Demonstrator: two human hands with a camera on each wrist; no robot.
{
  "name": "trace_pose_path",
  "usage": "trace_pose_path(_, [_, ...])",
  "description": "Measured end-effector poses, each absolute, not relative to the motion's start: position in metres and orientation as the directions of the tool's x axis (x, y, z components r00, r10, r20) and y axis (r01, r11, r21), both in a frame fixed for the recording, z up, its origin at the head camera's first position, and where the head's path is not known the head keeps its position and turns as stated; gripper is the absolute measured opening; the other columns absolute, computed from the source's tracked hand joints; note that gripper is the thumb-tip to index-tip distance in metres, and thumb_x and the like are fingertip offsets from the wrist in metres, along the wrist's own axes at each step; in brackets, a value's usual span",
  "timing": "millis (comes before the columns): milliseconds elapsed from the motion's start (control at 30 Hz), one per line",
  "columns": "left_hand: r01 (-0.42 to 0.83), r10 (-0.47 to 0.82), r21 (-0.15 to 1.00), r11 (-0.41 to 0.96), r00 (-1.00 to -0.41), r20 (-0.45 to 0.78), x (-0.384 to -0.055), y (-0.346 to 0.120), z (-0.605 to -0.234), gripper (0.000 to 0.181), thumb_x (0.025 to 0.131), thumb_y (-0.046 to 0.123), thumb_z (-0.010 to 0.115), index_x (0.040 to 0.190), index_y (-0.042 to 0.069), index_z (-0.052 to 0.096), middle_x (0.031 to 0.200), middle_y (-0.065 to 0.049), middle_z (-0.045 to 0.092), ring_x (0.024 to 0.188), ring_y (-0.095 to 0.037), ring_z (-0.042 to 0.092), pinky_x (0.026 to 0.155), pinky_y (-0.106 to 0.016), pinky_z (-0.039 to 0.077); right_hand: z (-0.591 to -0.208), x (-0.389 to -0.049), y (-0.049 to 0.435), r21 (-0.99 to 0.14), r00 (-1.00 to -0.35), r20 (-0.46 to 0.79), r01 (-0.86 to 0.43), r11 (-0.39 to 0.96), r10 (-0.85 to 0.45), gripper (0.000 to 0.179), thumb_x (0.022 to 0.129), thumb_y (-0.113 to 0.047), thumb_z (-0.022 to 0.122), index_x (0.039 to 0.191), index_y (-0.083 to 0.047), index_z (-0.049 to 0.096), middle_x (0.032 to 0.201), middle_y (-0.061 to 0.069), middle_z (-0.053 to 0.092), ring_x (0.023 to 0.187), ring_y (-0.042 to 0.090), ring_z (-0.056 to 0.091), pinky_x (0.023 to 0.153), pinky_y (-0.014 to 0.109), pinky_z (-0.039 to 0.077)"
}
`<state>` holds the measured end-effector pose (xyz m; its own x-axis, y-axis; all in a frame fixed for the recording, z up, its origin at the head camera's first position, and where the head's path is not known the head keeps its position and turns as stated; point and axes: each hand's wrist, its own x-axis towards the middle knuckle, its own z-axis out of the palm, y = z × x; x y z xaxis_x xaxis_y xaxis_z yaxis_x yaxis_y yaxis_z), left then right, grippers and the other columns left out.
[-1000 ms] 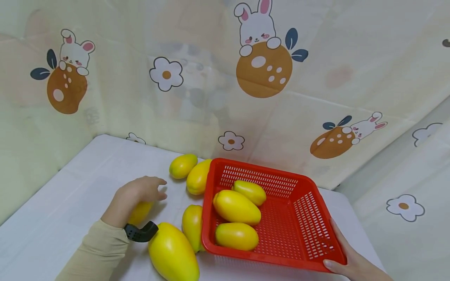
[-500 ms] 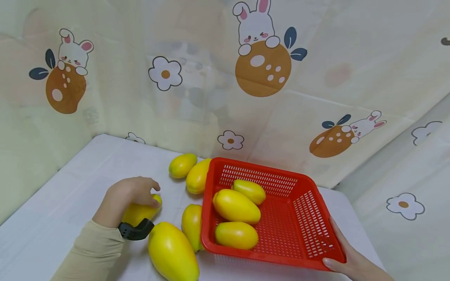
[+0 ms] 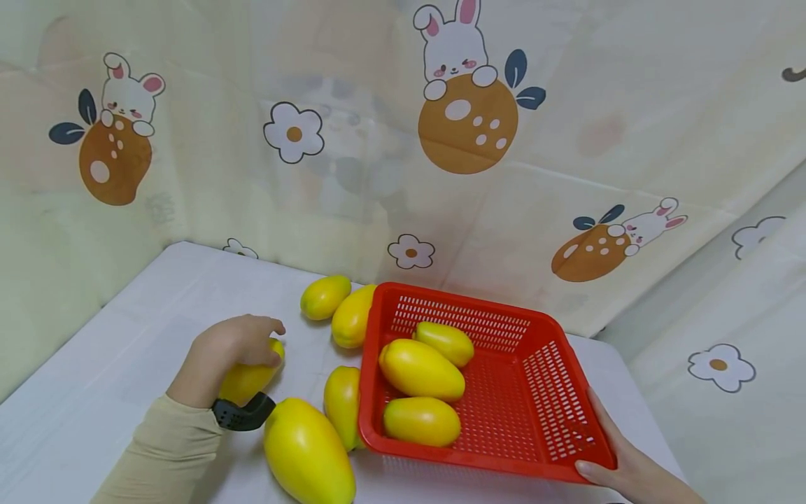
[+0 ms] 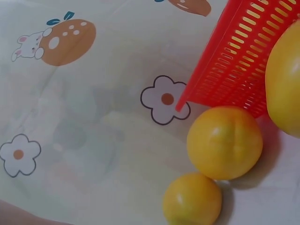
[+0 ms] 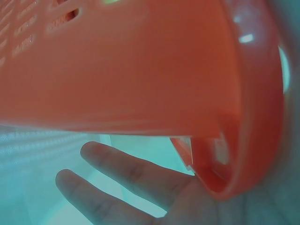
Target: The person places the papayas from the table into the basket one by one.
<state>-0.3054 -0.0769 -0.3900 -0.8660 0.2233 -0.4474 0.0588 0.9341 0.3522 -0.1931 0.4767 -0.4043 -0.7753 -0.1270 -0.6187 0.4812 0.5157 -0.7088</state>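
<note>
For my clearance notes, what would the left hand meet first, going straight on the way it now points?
Ahead of the left hand, probably the smaller yellow fruit at the back, or else the larger fruit beside it; depth is unclear.

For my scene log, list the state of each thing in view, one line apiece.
Basket: open-topped, part-filled with three fruits
Right hand: gripping the basket's near right corner
Covered fruit: partly hidden by the left hand; lifted or not, unclear
Left hand: thumb against this fruit, most fingers hidden
Big fruit: lying on the table
Side fruit: partly hidden by the basket
Back fruits: lying side by side
Curtain: hanging, creased
</note>
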Motion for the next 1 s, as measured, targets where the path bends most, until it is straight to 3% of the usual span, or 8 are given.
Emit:
trace_pose_path(467, [0.05,0.174,0.371,0.927,-0.935,-0.31,-0.3089,-0.0758,-0.3884,0.059,0.082,0.029,0.07,0.133,0.005,0.051,0.121,-0.029,0.046,0.094,-0.034,0.05,0.075,-0.05,0.052,-0.4058,-0.1932,0.4782,-0.717,-0.762,-0.63,0.499,0.487,-0.146,0.092,0.096,-0.035,0.051,0.13,-0.062,-0.03,0.152,0.017,0.008,0.119,0.023,0.041,0.091,0.044,0.053])
trace_pose_path(733, [0.039,0.136,0.357,0.933,-0.959,-0.25,-0.3084,-0.0747,-0.386,0.06,0.079,0.034,0.074,0.122,-0.003,0.053,0.107,-0.026,0.047,0.085,-0.032,0.05,0.063,-0.038,0.05,-0.4064,-0.1932,0.4784,-0.711,-0.767,-0.627,0.489,0.506,-0.14,0.093,0.095,-0.034,0.051,0.132,-0.059,-0.032,0.152,0.019,0.008,0.119,0.023,0.041,0.09,0.044,0.053])
trace_pose_path(1000, [0.064,0.141,0.36,0.931,-0.971,-0.192,-0.3095,-0.077,-0.3819,0.07,0.079,0.038,0.074,0.126,-0.004,0.043,0.109,-0.025,0.053,0.086,-0.033,0.055,0.069,-0.044,0.051,-0.4064,-0.1945,0.4785,-0.695,-0.771,-0.625,0.479,0.537,-0.121,0.096,0.095,-0.036,0.051,0.133,-0.054,-0.035,0.152,0.021,0.007,0.117,0.023,0.041,0.089,0.044,0.054])
